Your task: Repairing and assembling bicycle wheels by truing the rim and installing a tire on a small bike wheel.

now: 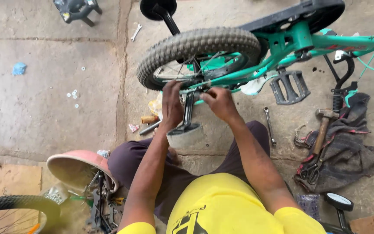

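Centrally, a small teal bicycle (282, 47) lies on the concrete floor (44, 86), its knobby rear wheel (195, 47) far from the person. Both hands meet at the axle: the left hand (171, 106) curls its fingers around the black training-wheel bracket (188, 110), and the right hand (219, 102) pinches something small there. Right of them lie a spanner (269, 125), a hammer (323, 128) and scissors (310, 171) on a dark cloth (351, 151).

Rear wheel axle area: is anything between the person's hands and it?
Nothing visible does. The left hand and right hand are both already at the training-wheel bracket by the rear wheel.
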